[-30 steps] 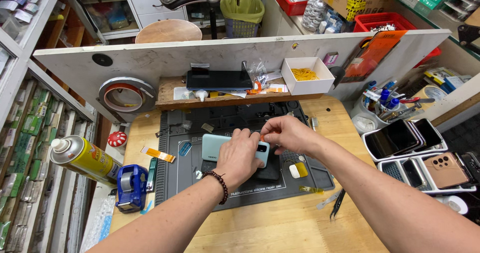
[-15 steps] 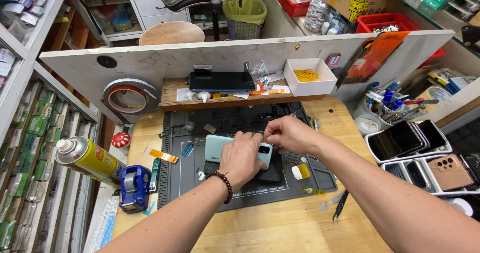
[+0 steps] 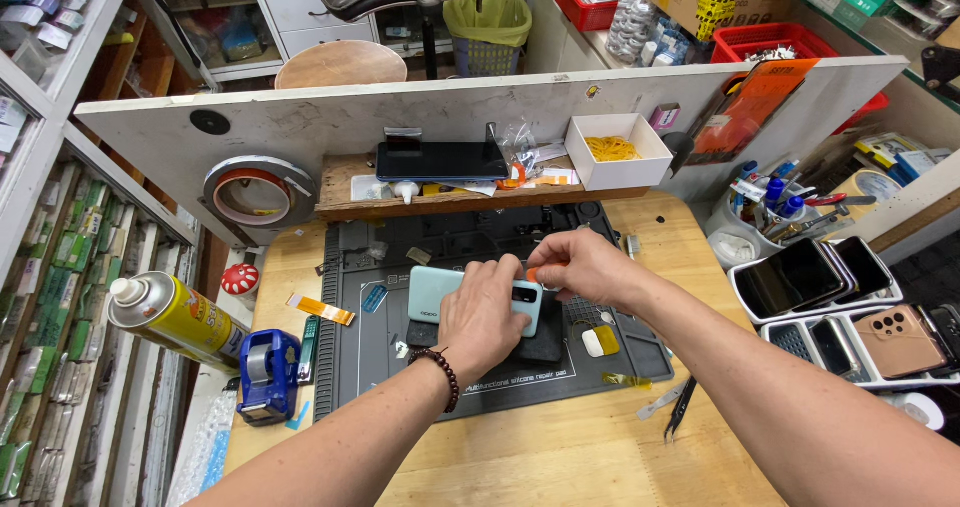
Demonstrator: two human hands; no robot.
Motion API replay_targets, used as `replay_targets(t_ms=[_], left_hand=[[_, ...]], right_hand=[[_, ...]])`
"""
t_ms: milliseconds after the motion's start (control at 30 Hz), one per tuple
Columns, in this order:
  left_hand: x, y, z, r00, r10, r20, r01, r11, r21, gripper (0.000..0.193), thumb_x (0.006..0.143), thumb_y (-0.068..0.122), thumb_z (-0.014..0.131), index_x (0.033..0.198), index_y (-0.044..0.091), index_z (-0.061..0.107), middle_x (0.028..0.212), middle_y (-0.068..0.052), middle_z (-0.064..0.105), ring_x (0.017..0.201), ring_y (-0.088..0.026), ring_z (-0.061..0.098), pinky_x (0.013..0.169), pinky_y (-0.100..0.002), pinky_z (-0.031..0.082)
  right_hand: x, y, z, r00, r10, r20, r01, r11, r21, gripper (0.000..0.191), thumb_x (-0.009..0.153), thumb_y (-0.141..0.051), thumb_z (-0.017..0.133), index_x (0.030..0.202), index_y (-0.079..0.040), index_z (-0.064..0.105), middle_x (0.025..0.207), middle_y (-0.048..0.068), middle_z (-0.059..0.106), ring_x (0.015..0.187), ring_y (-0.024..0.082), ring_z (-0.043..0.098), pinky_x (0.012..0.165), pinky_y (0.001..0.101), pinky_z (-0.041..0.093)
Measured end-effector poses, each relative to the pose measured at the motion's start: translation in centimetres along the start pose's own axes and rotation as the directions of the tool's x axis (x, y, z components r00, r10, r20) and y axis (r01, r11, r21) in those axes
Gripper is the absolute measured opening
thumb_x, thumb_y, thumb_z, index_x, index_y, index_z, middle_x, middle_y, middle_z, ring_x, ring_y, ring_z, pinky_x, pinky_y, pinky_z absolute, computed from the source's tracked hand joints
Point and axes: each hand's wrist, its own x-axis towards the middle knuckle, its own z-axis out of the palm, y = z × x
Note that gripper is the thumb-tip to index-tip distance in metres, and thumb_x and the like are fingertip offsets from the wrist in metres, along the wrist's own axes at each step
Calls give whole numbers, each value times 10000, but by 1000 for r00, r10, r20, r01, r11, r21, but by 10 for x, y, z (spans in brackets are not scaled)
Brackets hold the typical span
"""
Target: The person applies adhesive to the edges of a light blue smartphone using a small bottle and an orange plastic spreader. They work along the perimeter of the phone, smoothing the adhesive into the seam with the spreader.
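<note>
The pale green phone (image 3: 450, 297) is lying back-up on the dark work mat (image 3: 350, 367), in front of the wooden shelf (image 3: 340, 202). The left hand (image 3: 485, 317) is pressing flat on it; the right hand (image 3: 580, 267) is pinching an orange-tipped tool (image 3: 533, 274) at its camera end. Likely light, rigid, slippery and fragile; best held by its edges.

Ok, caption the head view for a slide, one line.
Left hand steadies a pale green phone on a dark work mat while the right hand works at its camera end.
</note>
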Motion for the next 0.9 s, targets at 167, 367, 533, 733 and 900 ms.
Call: replay_targets(t_ms=[167,367,533,733,900], left_hand=[[-1,1,2,999,34,-6,-34,999,34,460,777,139,822,1118,120,514,1134,-45,610,1174,-277,539,902,-462,532],[1,2,2,1000,22,4,-22,999,35,456,774,140,826,1081,99,491,1143,-58,604,1174,-296,537,903,-479,532],[2,3,1,1000,13,21,-14,999,37,453,776,136,826,1083,105,495,1132,-60,613,1171,-300,542,903,-482,532],[6,3,4,1000,2,21,-3,999,47,484,745,128,843,1084,98,498,1140,-82,622,1161,-314,553,892,-482,537],[17,3,4,997,-46,61,41,996,83,461,747,89,819,1092,96,514,1118,-94,647,1119,-324,591,873,-475,562]], right_hand=[[3,-1,2,1000,27,-4,-27,1000,3,119,916,-138,702,1001,-83,763,916,0,755,828,95,688,694,295,617],[9,-3,3,999,1,35,1,998,-69,110,923,-131,689,982,-61,750,898,6,749,823,91,693,683,280,635],[9,0,1,999,-15,49,21,994,-105,105,925,-141,683,979,-69,736,888,-6,748,802,89,689,655,282,626],[6,1,1,999,4,46,1,994,-108,120,934,-145,678,1000,-59,728,894,4,737,784,89,675,636,284,616],[2,4,3,1000,-16,17,17,999,-45,138,938,-158,682,1024,-57,719,895,0,735,785,97,695,630,285,623]])
